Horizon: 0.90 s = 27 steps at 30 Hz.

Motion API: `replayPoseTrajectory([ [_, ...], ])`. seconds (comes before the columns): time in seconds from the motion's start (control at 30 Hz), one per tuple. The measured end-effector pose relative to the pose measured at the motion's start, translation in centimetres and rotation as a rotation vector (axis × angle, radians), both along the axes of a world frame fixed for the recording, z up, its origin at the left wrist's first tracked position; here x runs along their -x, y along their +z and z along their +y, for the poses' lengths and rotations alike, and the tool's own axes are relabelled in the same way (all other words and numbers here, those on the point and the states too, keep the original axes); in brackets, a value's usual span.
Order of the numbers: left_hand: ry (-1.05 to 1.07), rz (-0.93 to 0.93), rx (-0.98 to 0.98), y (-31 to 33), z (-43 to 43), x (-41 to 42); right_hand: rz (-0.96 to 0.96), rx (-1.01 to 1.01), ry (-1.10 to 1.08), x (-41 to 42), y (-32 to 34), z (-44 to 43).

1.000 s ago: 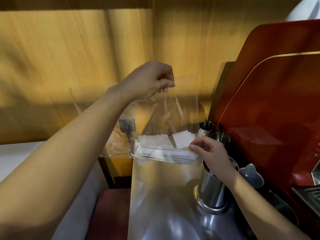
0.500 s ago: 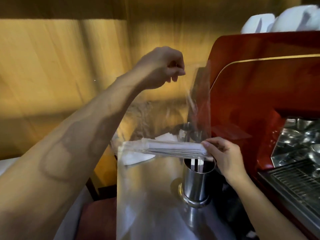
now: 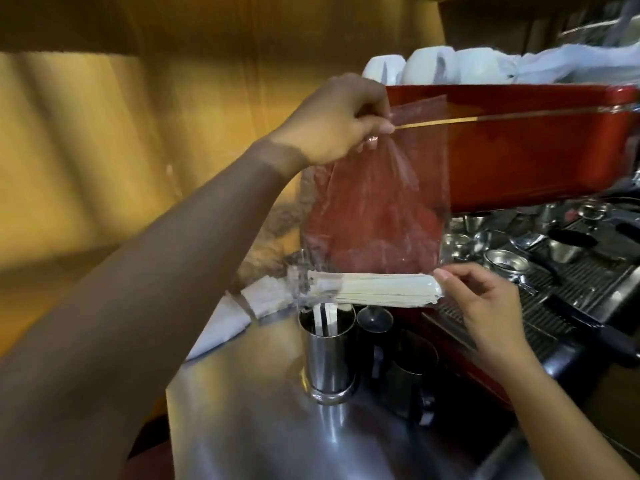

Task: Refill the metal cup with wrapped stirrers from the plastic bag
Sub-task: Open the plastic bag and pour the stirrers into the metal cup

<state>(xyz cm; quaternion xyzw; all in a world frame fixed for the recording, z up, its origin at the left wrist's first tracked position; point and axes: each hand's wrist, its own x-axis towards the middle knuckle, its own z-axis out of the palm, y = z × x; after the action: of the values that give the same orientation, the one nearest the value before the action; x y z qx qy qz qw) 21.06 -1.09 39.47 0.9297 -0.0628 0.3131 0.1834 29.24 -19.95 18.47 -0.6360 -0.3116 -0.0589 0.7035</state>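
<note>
Two hands (image 3: 341, 121) (image 3: 485, 299) hold crinkly clear bag (image 3: 377, 202) above shiny cylindrical cup (image 3: 327, 355).

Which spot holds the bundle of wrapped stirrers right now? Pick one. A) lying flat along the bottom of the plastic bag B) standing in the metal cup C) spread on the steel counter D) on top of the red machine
A: the wrapped stirrers lie sideways along the bottom of the plastic bag, above the metal cup.

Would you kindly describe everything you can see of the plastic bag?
The plastic bag is clear, thin and wrinkled, held up in front of the red machine. The left hand pinches its top edge; the right hand pinches its lower right corner. A bundle of white wrapped stirrers lies sideways along its bottom, just above the metal cup.
</note>
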Motion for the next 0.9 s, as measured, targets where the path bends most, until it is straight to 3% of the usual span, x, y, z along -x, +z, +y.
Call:
replayPoseTrajectory([
  [0.23, -0.164, 0.032, 0.079, -1.1, -2.3, -2.4, 0.001, 0.066, -0.235, -0.2, -0.1, -3.9],
  [0.9, -0.308, -0.126, 0.167, -1.0, -2.2, -4.1, -0.202, 0.113, -0.361, 0.2, 2.3, -5.8],
])
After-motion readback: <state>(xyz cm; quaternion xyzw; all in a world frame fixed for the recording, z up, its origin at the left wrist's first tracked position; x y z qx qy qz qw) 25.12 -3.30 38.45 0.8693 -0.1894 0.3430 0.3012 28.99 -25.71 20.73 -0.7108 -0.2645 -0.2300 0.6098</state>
